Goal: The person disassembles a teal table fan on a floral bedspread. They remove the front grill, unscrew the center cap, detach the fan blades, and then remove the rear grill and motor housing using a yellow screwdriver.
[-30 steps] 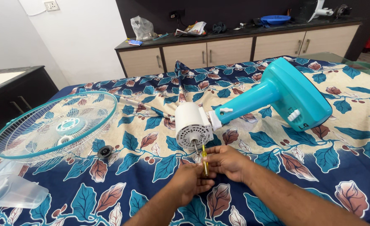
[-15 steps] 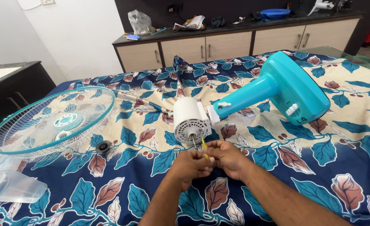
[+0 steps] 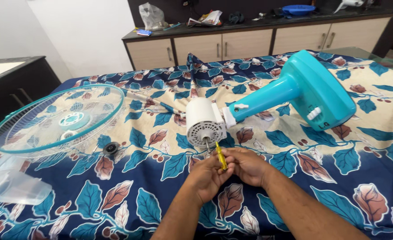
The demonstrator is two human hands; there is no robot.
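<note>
A small yellow screwdriver [image 3: 221, 156] stands between my two hands. My left hand [image 3: 207, 177] pinches its lower handle, and my right hand [image 3: 248, 165] closes around it from the right. Just beyond the hands lies a table fan on its side: a white motor housing [image 3: 204, 124] with a metal shaft [image 3: 207, 145] pointing at my hands, joined to a teal stand and base [image 3: 309, 94]. The screwdriver's tip sits close to the shaft.
A teal-rimmed fan guard [image 3: 56, 122] lies at the left on the leaf-print bedsheet [image 3: 334, 169]. A small black knob [image 3: 111, 148] rests beside it, and clear fan blades [image 3: 14, 187] lie at the far left. Cabinets [image 3: 223, 44] stand behind; a dark counter [image 3: 14, 84] is left.
My hands have shifted slightly up and right, and the yellow screwdriver is now more exposed and tilted between them. The view has drifted a little.
</note>
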